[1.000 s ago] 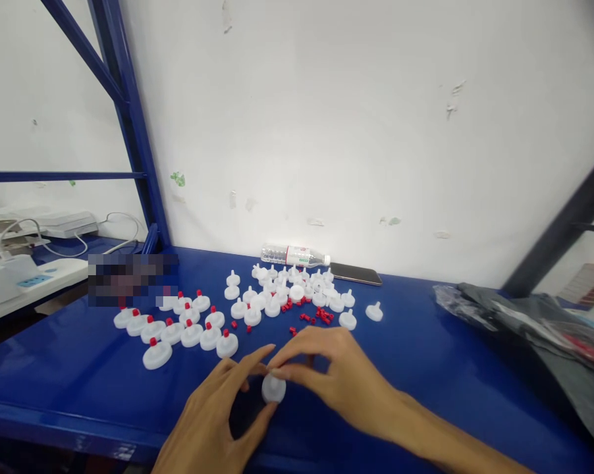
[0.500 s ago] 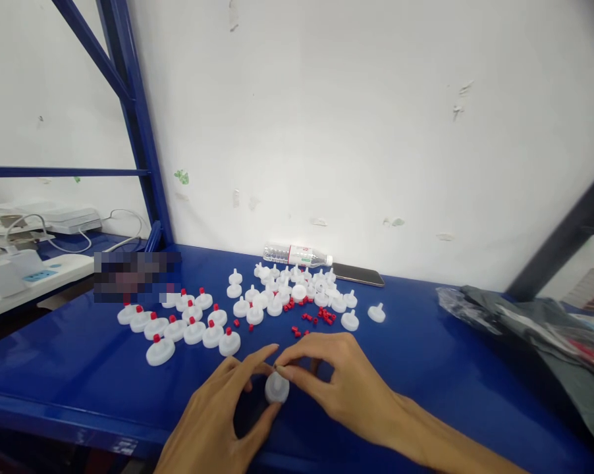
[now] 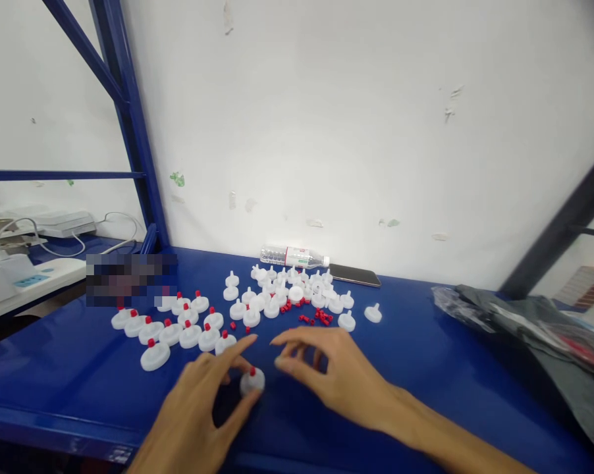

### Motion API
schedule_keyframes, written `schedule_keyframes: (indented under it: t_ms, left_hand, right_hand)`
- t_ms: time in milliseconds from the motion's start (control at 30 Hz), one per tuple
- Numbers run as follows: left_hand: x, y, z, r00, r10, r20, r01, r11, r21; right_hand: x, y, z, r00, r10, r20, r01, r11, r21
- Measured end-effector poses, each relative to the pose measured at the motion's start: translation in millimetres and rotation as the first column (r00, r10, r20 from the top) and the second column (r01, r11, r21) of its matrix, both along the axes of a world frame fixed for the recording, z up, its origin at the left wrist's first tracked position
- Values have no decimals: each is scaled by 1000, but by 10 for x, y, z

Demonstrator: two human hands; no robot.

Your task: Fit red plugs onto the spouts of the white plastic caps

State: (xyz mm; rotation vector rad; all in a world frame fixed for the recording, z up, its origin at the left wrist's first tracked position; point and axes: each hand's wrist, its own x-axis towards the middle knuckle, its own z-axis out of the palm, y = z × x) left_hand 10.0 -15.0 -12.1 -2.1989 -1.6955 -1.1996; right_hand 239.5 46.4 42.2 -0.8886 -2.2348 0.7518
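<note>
Near the front of the blue table, my left hand (image 3: 205,401) grips a white round cap with a red tip (image 3: 252,384) between thumb and fingers. Just right of it, my right hand (image 3: 326,365) is raised over the table, thumb and fingers apart, holding nothing. Several white caps with red tips (image 3: 155,355) stand at the left. A cluster of white caps without red tips (image 3: 271,307) lies behind my hands, with small loose red pieces (image 3: 323,317) in front of it.
A clear plastic bottle (image 3: 294,257) and a dark phone (image 3: 353,275) lie along the wall. Grey plastic bags (image 3: 529,329) are at the right. A white power strip (image 3: 45,280) and a blue metal frame (image 3: 141,131) stand at the left.
The white cap now shows a red tip and has moved left with my left hand. My right hand has drawn away from it, and its fingers have spread.
</note>
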Motion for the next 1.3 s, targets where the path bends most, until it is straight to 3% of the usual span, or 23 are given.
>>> schedule_keyframes:
  t_ms: [67, 100, 167, 233, 300, 400, 467, 533, 600, 667, 733, 800, 867, 933, 1033, 1133, 1300]
  left_hand:
    - [-146, 26, 65, 993, 110, -45, -108, 993, 54]
    - [-219, 38, 86, 985, 155, -74, -152, 987, 53]
    - [-331, 61, 105, 970, 214, -117, -212, 977, 28]
    - [-370, 72, 101, 957, 241, -162, -238, 971, 37]
    - [-342, 64, 89, 945, 256, -204, -243, 966, 86]
    - [-236, 11, 80, 947, 245, -206, -217, 965, 149]
    - [-151, -39, 76, 971, 161, -175, -130, 976, 176]
    - [-56, -83, 69, 987, 34, -160, -5, 984, 177]
    - [46, -111, 57, 983, -76, -164, 98, 986, 133]
    - [132, -117, 37, 975, -159, -157, 177, 979, 105]
    - [179, -104, 7, 961, -242, -130, 253, 965, 70]
    - [181, -79, -34, 953, -291, -82, 295, 955, 33]
    - [154, -48, -81, 959, -281, -46, 282, 959, 19]
    - [122, -21, -123, 972, -233, -28, 234, 972, 20]
    - [93, 4, -159, 980, -197, -34, 196, 980, -9]
    - [78, 23, -167, 981, -180, -69, 179, 984, -21]
    - [46, 49, -168, 983, -170, -66, 165, 984, -67]
  right_hand:
    - [128, 107, 102, 985, -166, 44, 158, 975, 158]
    - [210, 167, 158, 956, -275, 99, 243, 936, 256]
    - [388, 287, 250, 823, -516, 238, 403, 826, 394]
    - [549, 390, 289, 702, -612, 364, 474, 783, 402]
    - [656, 464, 276, 673, -595, 440, 480, 803, 352]
    - [697, 505, 254, 691, -545, 476, 457, 839, 296]
    - [656, 469, 290, 712, -524, 467, 444, 851, 280]
    - [565, 368, 347, 787, -457, 415, 395, 889, 229]
    - [428, 214, 366, 916, -284, 283, 264, 959, 107]
    - [267, 44, 310, 993, -45, 108, 48, 998, -29]
    - [124, -85, 202, 989, 149, 14, -146, 982, -117]
    - [47, -125, 101, 974, 226, -27, -228, 961, -155]
    - [53, -66, 47, 985, 173, -14, -173, 978, -119]
    - [125, 61, 31, 999, 8, 42, -8, 1000, 11]
    - [252, 268, 1, 966, -205, 156, 176, 968, 181]
    - [302, 397, -87, 951, -200, 236, 160, 971, 177]
    - [271, 439, -160, 968, -151, 201, 123, 981, 147]
